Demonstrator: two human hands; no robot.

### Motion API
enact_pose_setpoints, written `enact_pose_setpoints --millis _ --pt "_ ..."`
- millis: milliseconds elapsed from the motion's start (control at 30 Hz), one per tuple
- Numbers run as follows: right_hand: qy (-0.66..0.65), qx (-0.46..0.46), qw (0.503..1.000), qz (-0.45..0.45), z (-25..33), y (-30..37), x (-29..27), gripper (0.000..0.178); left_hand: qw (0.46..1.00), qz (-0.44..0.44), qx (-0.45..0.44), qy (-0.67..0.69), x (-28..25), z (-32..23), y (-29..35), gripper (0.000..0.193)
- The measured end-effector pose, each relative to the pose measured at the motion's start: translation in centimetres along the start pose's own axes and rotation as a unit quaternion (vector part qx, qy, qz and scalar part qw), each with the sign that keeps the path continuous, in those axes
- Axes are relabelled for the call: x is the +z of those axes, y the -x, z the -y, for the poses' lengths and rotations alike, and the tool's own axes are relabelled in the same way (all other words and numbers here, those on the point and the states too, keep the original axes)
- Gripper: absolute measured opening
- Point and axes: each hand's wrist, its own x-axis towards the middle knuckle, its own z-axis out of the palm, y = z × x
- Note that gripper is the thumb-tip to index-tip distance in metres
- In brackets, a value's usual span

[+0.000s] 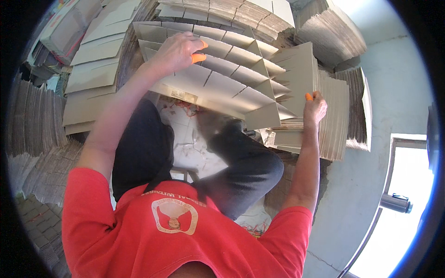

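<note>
Left hand (181,50) at eleven o'clock over the cardboard divider grid (223,88), right hand (315,108) at two beside slotted cardboard sheets (299,67); I can't tell either grip.

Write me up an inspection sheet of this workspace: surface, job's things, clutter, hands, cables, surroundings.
Surface: pale floor visible below; what supports the work is mostly hidden.
Job's things: slotted tan cardboard grid, its long strips crossed near the right end; stack of flat tan cardboard sheets to its right.
Clutter: thin red scraps on the floor.
Hands: left hand at the grid's strips, orange-covered fingers, grip unclear; right hand at the sheets, grip unclear.
Cables: nothing seen.
Surroundings: more cardboard stacks at left; pale blue wall and bright opening at right.
</note>
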Motion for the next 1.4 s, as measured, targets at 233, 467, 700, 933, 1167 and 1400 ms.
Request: enact_pose_setpoints --millis 233,467,700,933,1167,1400 --pt "-0.076 0.043 0.99 -0.107 -0.4 0.2 -1.5 0.01 0.997 -0.065 0.015 0.029 -0.9 -2.3 1.2 0.035" --pt "-0.066 -0.097 0.953 -0.28 0.0 -2.5 -9.1 0.016 0.998 0.01 0.017 0.063 -0.4 -4.1 1.7 0.04" --pt "-0.235 -0.175 0.953 -0.075 7.3 0.6 -17.3 0.042 0.992 0.031 0.024 0.116 2.9 -3.7 2.8 0.019" --pt "-0.281 -0.204 0.938 0.012 9.3 2.3 -15.9 0.045 0.992 0.017 0.025 0.124 2.9 -4.4 2.9 0.007" --pt "-0.286 -0.181 0.941 0.017 9.3 2.2 -15.8 0.046 0.993 0.009 0.02 0.117 2.8 -4.6 3.2 0.008" --pt "-0.232 -0.194 0.952 0.04 9.7 3.1 -13.8 0.044 0.992 0.05 -0.003 0.117 2.4 -4.7 2.7 0.015"
